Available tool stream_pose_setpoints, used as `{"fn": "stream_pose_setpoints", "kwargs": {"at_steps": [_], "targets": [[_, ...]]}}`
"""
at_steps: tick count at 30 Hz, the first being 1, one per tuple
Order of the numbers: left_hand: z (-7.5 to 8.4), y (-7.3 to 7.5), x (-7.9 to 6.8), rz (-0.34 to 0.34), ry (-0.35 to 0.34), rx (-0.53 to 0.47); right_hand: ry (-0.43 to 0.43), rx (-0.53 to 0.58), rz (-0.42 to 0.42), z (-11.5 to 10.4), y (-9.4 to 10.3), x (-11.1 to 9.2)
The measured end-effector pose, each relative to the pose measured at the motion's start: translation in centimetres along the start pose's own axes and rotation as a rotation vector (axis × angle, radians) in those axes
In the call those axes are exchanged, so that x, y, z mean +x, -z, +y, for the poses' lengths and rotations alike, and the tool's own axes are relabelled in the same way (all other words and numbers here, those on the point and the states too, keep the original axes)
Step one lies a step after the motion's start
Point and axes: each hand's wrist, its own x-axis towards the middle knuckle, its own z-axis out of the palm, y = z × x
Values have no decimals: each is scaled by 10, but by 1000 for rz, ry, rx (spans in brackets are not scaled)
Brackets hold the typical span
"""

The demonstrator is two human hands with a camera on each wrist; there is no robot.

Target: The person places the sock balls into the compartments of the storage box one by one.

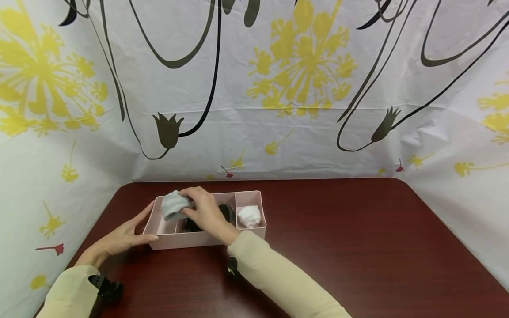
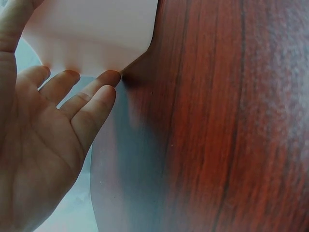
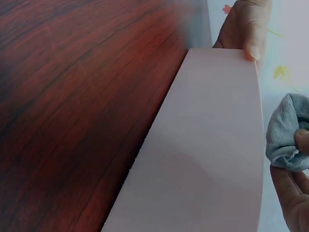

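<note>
A long pale pink box [image 1: 187, 240] with divided compartments stands on the table. My left hand [image 1: 119, 238] grips its left end, thumb at the front corner and fingertips against the end wall, as the left wrist view shows. My right hand [image 1: 207, 212] pinches a rolled grey-blue cloth [image 1: 173, 204] between thumb and fingers, above the left compartment. In the right wrist view the soft cloth [image 3: 282, 133] shows a folded-over edge, beyond the box's rim. A dark bundle [image 1: 227, 213] lies in the middle compartment, partly hidden by my right hand. The right compartment holds a crumpled white cloth [image 1: 249, 216].
The dark red-brown wooden table [image 1: 338, 247] extends right and forward of the box. A white sheet [image 1: 238, 145] with yellow and dark plant prints hangs behind and at both sides of the table. Black wrist devices [image 1: 105, 288] sit at both sleeves.
</note>
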Motion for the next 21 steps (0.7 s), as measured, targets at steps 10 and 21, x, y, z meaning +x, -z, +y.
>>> {"fn": "stream_pose_setpoints", "kwargs": {"at_steps": [10,21], "targets": [[2,0,0,-11,7,2,-29,-55,0,-1,-7,3],[4,0,0,-4,51,33,-20,-135,-42,-8,-22,6]]}}
